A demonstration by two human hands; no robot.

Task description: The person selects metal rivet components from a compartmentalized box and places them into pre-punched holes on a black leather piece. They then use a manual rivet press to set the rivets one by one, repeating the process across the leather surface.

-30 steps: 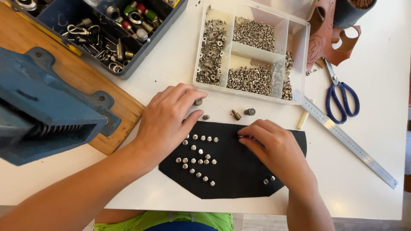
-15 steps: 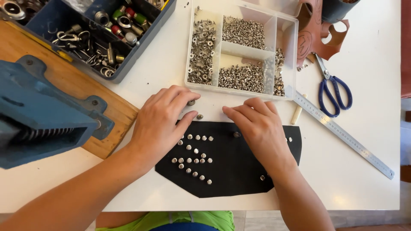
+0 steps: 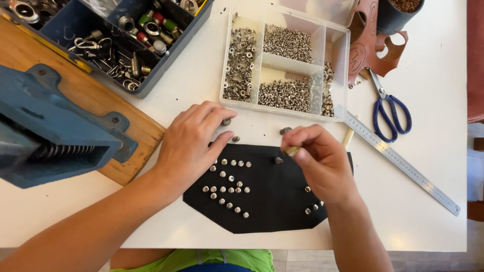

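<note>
black leather piece [image 3: 275, 194] flat on white surface [image 3: 433, 201], long axis left-right, under both your hands. left hand [image 3: 189, 146] spread, pressing upper left edge. right hand [image 3: 317, 158] above upper right, pinching small brass setter [image 3: 291, 150]; right nearer loose rivet [image 3: 278, 160].

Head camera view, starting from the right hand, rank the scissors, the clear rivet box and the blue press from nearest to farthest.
From the right hand:
1. Clear rivet box, just above it, toward the table's far side.
2. Scissors, farther out to its right, above the steel ruler.
3. Blue press, far across at the left edge, beyond the left hand.
</note>
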